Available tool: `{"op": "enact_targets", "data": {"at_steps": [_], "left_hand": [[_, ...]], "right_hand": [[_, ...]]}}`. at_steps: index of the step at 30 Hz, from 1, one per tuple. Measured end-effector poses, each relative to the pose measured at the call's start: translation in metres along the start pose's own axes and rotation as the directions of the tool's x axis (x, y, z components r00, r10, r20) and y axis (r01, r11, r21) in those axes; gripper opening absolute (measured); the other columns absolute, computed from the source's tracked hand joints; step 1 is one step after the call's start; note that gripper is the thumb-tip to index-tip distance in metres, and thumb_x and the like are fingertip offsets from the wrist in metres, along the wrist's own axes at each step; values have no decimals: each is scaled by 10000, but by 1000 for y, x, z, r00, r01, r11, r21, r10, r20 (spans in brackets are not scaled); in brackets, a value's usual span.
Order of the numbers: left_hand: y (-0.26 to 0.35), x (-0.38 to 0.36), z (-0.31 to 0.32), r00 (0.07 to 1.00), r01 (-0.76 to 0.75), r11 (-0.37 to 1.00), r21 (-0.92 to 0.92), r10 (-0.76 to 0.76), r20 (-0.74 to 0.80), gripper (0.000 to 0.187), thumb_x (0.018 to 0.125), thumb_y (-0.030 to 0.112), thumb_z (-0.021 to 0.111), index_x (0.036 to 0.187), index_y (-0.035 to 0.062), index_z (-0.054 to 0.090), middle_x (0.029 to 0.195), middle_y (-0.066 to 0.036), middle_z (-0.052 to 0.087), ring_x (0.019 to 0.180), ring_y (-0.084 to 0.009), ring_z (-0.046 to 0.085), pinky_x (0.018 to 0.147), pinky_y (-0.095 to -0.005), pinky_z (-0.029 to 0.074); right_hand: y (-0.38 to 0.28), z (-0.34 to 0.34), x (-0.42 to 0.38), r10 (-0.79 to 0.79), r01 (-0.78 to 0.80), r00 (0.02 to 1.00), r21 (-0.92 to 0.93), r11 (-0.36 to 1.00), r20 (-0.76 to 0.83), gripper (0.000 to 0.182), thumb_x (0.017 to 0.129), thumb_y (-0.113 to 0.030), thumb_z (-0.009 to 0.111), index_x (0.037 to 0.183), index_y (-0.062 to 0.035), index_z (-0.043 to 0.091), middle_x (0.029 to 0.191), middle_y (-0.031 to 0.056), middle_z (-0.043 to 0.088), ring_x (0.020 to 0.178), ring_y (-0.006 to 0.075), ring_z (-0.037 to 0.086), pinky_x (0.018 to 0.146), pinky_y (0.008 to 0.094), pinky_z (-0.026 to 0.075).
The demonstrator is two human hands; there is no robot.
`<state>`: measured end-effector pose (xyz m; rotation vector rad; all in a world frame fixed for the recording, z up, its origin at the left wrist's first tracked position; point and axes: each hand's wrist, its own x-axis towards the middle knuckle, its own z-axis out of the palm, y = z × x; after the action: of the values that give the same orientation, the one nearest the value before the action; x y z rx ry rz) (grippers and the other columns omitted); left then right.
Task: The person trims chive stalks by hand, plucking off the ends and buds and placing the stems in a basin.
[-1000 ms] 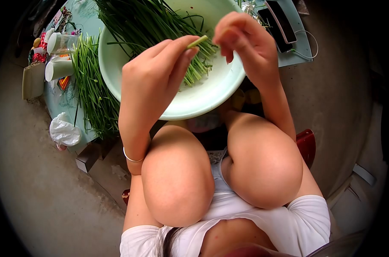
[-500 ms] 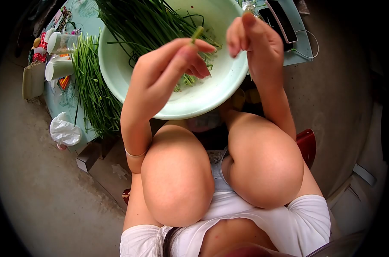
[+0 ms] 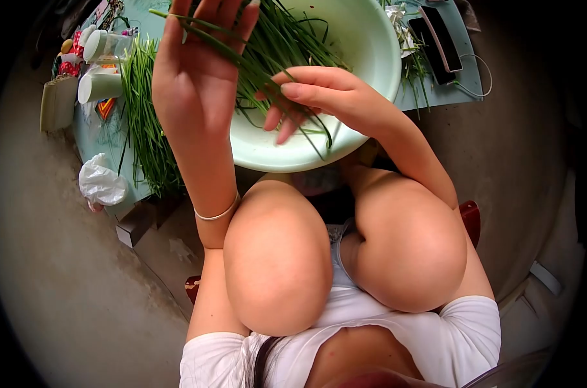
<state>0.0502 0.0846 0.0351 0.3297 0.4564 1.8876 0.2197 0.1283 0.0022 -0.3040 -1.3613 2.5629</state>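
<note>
My left hand (image 3: 200, 77) is raised at the upper left, palm towards me, with a few long green stalks (image 3: 232, 57) held across its fingers. The lower part of these stalks passes by my right hand (image 3: 313, 97), whose thumb and index finger close on them while its other fingers curl below, slightly blurred. Both hands are over a pale green basin (image 3: 293, 158). A large bunch of dark green stalks (image 3: 284, 42) lies in the basin, partly hidden behind my hands.
Another pile of green stalks (image 3: 145, 123) lies left of the basin on a light blue table (image 3: 128, 191). Near it are white cups (image 3: 99, 87) and a crumpled white bag (image 3: 102, 181). A phone (image 3: 432, 48) with a white cable and some scraps lie right of the basin.
My left hand has moved up and left and turned its palm towards me. My right hand has come down and left. Long stalks now stretch between them; the short piece in my left hand is gone.
</note>
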Motion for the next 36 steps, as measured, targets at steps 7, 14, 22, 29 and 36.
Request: {"op": "enact_targets", "data": {"at_steps": [7, 14, 22, 29, 36], "left_hand": [[-21, -12, -12, 931, 342, 884, 319, -364, 10, 398, 965, 249, 424, 1240, -39, 431, 1169, -226, 567, 1042, -293, 588, 871, -387, 493], [-20, -14, -12, 911, 396, 862, 315, -413, -15, 358, 977, 181, 370, 1257, -37, 418, 1189, -218, 567, 1055, -278, 593, 860, -373, 525], [-28, -10, -17, 959, 268, 887, 376, -282, -19, 370, 975, 155, 394, 1270, -66, 365, 1211, -261, 536, 1107, -316, 562, 941, -385, 466], [-27, -12, -13, 964, 264, 854, 448, -255, -82, 351, 974, 141, 401, 1255, -69, 402, 1182, -251, 558, 1098, -303, 570, 936, -375, 467], [-22, -9, -10, 959, 277, 875, 398, -228, -168, 357, 972, 152, 407, 1265, -51, 407, 1195, -234, 554, 1110, -293, 565, 941, -381, 465]], "right_hand": [[-5, -8, -1, 69, -67, 995, 23, 997, -71, 317, 975, -243, 430, 1080, 38, 534, 920, 166, 649, 781, 214, 667, 652, 285, 550], [-9, -6, -5, 77, -19, 972, 249, 968, -223, 490, 997, -331, 313, 1264, 67, 409, 1176, 229, 559, 954, 373, 622, 795, 423, 519], [-7, -18, -12, 71, -29, 967, 171, 985, -243, 429, 982, -265, 369, 1266, 46, 449, 1188, 190, 567, 1007, 354, 612, 815, 406, 521], [-3, -12, -8, -113, 64, 955, -182, 981, -275, 292, 934, -93, 440, 1171, 62, 515, 1096, 157, 605, 944, 287, 647, 792, 347, 545], [-1, -15, -6, -47, 18, 933, -83, 996, -357, 286, 910, -72, 391, 1114, 64, 538, 942, 168, 647, 878, 256, 667, 753, 307, 548]]}}
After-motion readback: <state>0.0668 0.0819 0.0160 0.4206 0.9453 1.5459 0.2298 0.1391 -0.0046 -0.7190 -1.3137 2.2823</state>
